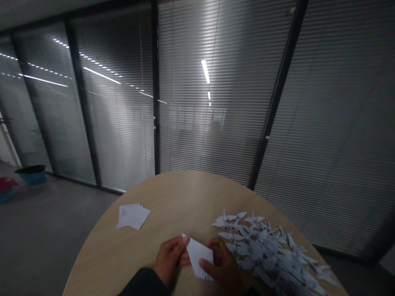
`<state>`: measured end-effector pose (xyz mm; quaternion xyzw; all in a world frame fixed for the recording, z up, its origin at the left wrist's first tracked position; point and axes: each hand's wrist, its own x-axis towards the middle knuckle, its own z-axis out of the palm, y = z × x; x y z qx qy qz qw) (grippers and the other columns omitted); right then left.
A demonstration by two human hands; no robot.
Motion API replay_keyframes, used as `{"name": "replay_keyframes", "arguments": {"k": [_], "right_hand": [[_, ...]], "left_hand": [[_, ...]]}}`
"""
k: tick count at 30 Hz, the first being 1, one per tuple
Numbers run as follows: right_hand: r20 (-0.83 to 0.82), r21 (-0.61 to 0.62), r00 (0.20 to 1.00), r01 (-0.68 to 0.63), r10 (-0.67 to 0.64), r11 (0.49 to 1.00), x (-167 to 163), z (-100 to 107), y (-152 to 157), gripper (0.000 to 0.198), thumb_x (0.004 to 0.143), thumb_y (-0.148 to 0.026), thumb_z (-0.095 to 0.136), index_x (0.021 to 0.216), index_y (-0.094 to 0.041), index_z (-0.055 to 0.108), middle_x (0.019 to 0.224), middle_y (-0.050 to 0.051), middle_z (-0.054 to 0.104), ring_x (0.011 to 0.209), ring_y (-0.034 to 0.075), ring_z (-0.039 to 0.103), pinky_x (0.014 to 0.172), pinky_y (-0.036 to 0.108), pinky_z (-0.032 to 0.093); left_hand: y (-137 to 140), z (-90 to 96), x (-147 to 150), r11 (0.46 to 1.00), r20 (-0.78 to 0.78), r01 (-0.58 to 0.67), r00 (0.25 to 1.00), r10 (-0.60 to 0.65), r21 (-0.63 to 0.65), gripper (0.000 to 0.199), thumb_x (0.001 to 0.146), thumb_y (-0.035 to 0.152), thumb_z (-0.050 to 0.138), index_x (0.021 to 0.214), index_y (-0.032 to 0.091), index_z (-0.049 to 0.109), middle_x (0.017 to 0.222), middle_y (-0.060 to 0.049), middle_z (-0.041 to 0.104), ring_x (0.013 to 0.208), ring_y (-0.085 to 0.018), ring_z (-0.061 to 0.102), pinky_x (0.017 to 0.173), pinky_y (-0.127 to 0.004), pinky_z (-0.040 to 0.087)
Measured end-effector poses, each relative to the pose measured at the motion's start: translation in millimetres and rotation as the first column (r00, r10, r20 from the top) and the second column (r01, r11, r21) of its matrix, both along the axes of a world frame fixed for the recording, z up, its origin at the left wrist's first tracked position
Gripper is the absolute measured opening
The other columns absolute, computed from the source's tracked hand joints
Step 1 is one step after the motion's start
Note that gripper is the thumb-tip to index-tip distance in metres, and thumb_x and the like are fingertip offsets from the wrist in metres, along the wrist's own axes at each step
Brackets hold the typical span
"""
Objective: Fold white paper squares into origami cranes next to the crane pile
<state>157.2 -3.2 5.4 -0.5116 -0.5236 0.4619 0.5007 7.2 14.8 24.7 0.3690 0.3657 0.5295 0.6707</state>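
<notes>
A partly folded piece of white paper (200, 255), kite-shaped with one narrow tip, is held between my two hands above the round table. My left hand (172, 255) pinches its pointed upper-left corner between thumb and fingers. On the other side, my right hand (222, 263) grips the wide end, thumb lying across the front and fingers behind. Just right of that hand spreads a large heap of white folded paper cranes (265, 250). A small stack of white paper sheets (134, 216) lies at the table's left.
The round wooden table (188, 189) stands close to a glass partition with blinds (210, 135). On the grey floor at the far left are a blue bin with a black liner (32, 176) and a blue and pink container (6, 190).
</notes>
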Motion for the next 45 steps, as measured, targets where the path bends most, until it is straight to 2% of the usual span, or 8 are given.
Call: {"name": "replay_keyframes", "arguments": {"k": [9,17,22,25,30,35,41,45], "right_hand": [[0.03,0.005,0.999,0.018,-0.018,1.0,-1,-3,0,0.035,0.054,-0.035,0.067,0.078,-0.024,0.044,0.054,-0.005,0.062,0.047,0.015,0.056,0.045,0.023,0.041],[-0.036,0.024,0.999,-0.028,0.029,0.999,0,-4,2,0.038,0.054,-0.037,0.069,0.078,-0.024,0.043,0.055,-0.006,0.062,0.047,0.014,0.055,0.046,0.023,0.041],[0.016,0.017,0.999,-0.031,0.03,0.999,0,3,-1,0.035,0.055,-0.036,0.068,0.077,-0.024,0.044,0.052,-0.006,0.06,0.047,0.014,0.055,0.045,0.023,0.041],[0.02,0.036,1.0,-0.008,0.007,0.999,0,1,-1,0.034,0.055,-0.035,0.067,0.077,-0.024,0.043,0.052,-0.006,0.059,0.047,0.014,0.054,0.044,0.022,0.039],[0.03,0.036,0.999,0.023,-0.024,0.999,-1,-1,0,0.033,0.055,-0.032,0.066,0.076,-0.023,0.042,0.053,-0.006,0.06,0.048,0.014,0.055,0.046,0.023,0.041],[-0.012,-0.001,1.0,-0.003,0.003,1.0,1,-4,1,0.037,0.056,-0.034,0.068,0.08,-0.024,0.041,0.057,-0.003,0.064,0.051,0.016,0.058,0.049,0.026,0.044],[-0.027,0.026,0.999,-0.031,0.032,0.999,1,-7,1,0.037,0.057,-0.033,0.069,0.079,-0.024,0.041,0.058,-0.004,0.064,0.05,0.015,0.058,0.047,0.025,0.044],[-0.011,0.026,0.999,-0.032,0.032,0.999,-2,-2,0,0.036,0.057,-0.032,0.069,0.079,-0.024,0.042,0.055,-0.006,0.063,0.048,0.014,0.056,0.046,0.023,0.042]], "left_hand": [[6,-16.0,-5,0.995,-0.002,0.006,1.0,-0.006,0.103,0.042,0.057,0.048,0.077,0.053,0.011,0.059,0.046,0.004,0.047,0.043,-0.007,0.044,0.043,-0.018,0.035],[-1,-7.0,-3,0.995,0.039,-0.012,0.999,0.008,0.097,0.04,0.058,0.047,0.077,0.053,0.013,0.056,0.048,0.004,0.047,0.044,-0.008,0.045,0.045,-0.02,0.037],[0,-11.7,-5,0.991,-0.007,-0.012,1.0,0.013,0.13,0.04,0.061,0.049,0.074,0.057,0.013,0.059,0.052,0.002,0.052,0.049,-0.011,0.052,0.049,-0.022,0.043],[3,-14.8,-5,0.993,0.001,-0.02,1.0,0.02,0.119,0.039,0.059,0.049,0.076,0.058,0.013,0.06,0.051,0.001,0.054,0.048,-0.011,0.052,0.048,-0.022,0.043],[5,-13.8,-2,0.997,-0.009,0.058,0.998,-0.057,0.044,0.04,0.052,0.048,0.08,0.058,0.011,0.065,0.044,0.003,0.052,0.04,-0.008,0.046,0.043,-0.021,0.04],[2,-9.5,-2,0.992,-0.044,0.128,0.991,-0.127,0.013,0.041,0.05,0.049,0.081,0.056,0.01,0.067,0.046,0.0,0.057,0.042,-0.01,0.05,0.048,-0.024,0.045],[-1,-6.9,-1,0.997,-0.067,0.067,0.996,-0.064,0.04,0.045,0.045,0.053,0.08,0.049,0.012,0.061,0.04,0.004,0.05,0.038,-0.008,0.043,0.044,-0.022,0.041],[-4,-5.2,-2,0.992,-0.143,0.047,0.989,-0.03,0.114,0.049,0.05,0.058,0.075,0.045,0.013,0.055,0.039,0.005,0.048,0.037,-0.007,0.039,0.041,-0.02,0.035]]}}
